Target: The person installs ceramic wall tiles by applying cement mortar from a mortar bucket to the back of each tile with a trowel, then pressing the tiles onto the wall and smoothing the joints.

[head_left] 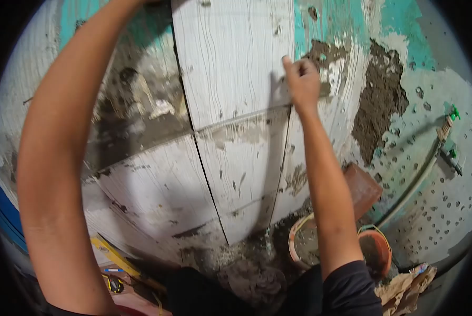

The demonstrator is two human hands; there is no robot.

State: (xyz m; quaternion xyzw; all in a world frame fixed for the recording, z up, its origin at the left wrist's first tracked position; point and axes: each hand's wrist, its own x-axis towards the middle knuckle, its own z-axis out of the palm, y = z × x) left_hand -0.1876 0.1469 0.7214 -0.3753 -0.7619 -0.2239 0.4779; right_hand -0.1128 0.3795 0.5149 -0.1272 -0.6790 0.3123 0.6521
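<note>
The right hand (303,84) curls at the right edge of the upper tile (233,58), on the wall (433,89); whether its grip grasps is unclear (the left hand is out of frame, state unknown). Stiff, probably heavy and brittle, the tile suits side-edge holds.

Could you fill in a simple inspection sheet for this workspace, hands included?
Surface: rough green-and-grey wall, pitted at right; thick brown-grey mortar patch.
Job's things: tall white tile with wavy grey lines above more tiles; orange bucket and pale-rimmed bucket, both holding grey mix.
Clutter: yellow bar-shaped level, black-and-yellow tape measure, crumpled brown paper.
Grippers: human hands; right hand at the upper tile's right edge, left hand beyond the top edge.
Cables: nothing seen.
Surroundings: green-handled tap, pale hose.
</note>
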